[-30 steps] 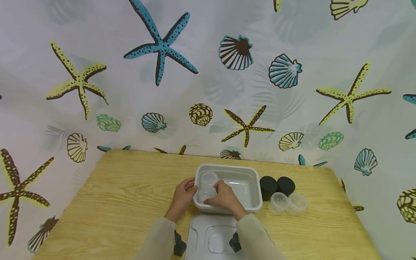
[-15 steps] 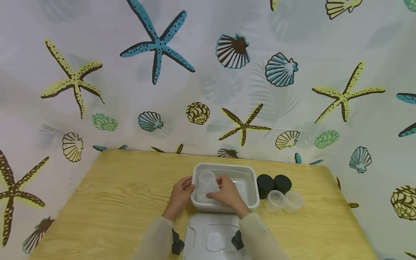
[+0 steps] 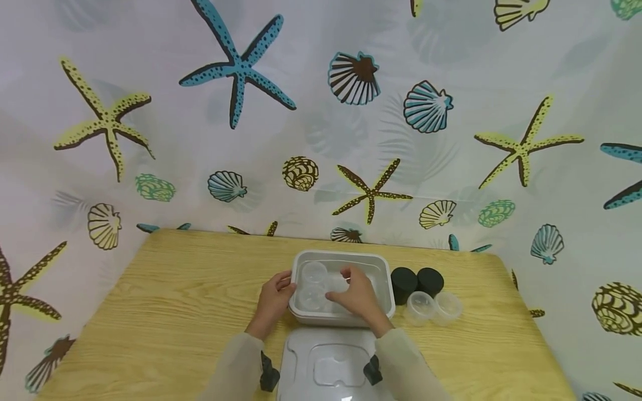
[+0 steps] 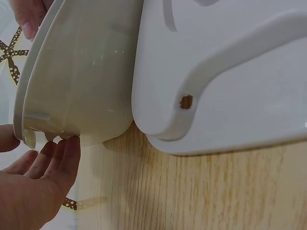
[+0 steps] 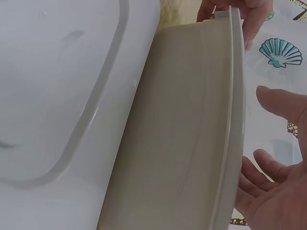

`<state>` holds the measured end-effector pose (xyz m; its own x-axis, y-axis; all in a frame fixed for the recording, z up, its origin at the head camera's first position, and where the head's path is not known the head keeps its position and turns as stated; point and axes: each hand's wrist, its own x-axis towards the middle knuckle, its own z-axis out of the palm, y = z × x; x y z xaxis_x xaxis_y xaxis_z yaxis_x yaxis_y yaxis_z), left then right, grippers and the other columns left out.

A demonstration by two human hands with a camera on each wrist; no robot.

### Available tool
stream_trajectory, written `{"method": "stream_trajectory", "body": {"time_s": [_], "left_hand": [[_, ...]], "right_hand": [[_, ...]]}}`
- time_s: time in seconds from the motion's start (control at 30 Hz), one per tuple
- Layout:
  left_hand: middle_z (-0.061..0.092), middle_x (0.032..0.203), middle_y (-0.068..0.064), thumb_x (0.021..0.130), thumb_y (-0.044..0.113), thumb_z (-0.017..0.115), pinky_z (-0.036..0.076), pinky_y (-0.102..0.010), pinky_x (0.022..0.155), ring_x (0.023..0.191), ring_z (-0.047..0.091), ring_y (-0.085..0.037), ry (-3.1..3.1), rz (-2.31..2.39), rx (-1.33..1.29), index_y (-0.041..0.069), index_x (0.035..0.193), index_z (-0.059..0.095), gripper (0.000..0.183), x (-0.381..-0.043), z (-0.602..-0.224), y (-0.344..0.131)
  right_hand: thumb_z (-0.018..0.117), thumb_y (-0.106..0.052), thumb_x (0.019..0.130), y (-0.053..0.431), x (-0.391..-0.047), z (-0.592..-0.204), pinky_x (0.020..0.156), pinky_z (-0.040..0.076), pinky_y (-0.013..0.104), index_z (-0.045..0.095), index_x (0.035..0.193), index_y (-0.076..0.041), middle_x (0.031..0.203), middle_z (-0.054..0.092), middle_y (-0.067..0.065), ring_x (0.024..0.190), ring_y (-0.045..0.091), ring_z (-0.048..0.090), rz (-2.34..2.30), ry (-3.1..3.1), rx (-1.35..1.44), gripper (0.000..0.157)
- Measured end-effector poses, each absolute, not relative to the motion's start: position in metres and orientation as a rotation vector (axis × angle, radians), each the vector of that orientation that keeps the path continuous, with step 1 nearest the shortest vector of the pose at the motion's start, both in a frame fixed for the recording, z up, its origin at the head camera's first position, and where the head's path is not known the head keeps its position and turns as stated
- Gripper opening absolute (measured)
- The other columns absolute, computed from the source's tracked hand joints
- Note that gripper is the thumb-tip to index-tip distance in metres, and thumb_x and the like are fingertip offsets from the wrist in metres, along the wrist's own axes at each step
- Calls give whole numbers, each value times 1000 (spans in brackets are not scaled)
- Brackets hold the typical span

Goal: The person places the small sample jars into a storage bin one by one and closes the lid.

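A light grey plastic box (image 3: 341, 322) stands on the table with two clear plastic cups inside: a far cup (image 3: 315, 273) and a near cup (image 3: 312, 298), side by side along its left end. My left hand (image 3: 273, 298) grips the box's left rim. The left wrist view shows the fingers (image 4: 60, 165) against the outer wall and the thumb at the rim's other side. Over the box, my right hand (image 3: 358, 295) is spread with nothing between thumb and fingers, just right of the near cup.
The matching grey lid (image 3: 338, 365) lies in front of the box. To the right stand two black cylinders (image 3: 403, 284) and, nearer me, two more clear cups (image 3: 421, 306). A patterned curtain (image 3: 321, 139) surrounds the wooden table (image 3: 200, 301).
My right hand has let go of the near cup and drawn back to the right, its fingers spreading. The cup stays in the box. My left hand keeps its hold on the rim.
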<state>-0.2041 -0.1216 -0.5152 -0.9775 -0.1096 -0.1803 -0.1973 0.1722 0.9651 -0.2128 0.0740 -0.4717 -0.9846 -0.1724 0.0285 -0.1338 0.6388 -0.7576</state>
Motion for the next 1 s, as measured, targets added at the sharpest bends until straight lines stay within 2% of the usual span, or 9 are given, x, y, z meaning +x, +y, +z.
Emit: {"method": "stream_trajectory", "body": {"time_s": [0.23, 0.6, 1.0], "left_hand": [[55, 130, -27, 97, 6, 51, 53, -38, 88, 116, 57, -35, 2363, 1938, -313, -1, 137, 46, 41, -204, -511, -123], [54, 131, -27, 97, 6, 51, 54, -36, 85, 115, 58, -36, 2340, 1978, -262, 0, 138, 45, 42, -202, -512, -122], [54, 132, -25, 98, 8, 50, 54, -37, 87, 117, 57, -35, 2341, 1951, -299, 2, 139, 45, 41, -202, -512, -122]], "right_hand": [[80, -19, 72, 84, -211, -469, 92, 48, 46, 53, 118, 4, 118, 58, 22, 109, 38, 57, -1322, 2783, -195, 58], [79, -17, 74, 104, -208, -463, 92, 47, 48, 51, 121, 5, 118, 58, 24, 109, 38, 55, -1345, 2817, -184, 59], [79, -16, 74, 122, -205, -460, 93, 46, 48, 50, 123, 4, 120, 56, 23, 110, 35, 54, -1349, 2849, -115, 60]]}}
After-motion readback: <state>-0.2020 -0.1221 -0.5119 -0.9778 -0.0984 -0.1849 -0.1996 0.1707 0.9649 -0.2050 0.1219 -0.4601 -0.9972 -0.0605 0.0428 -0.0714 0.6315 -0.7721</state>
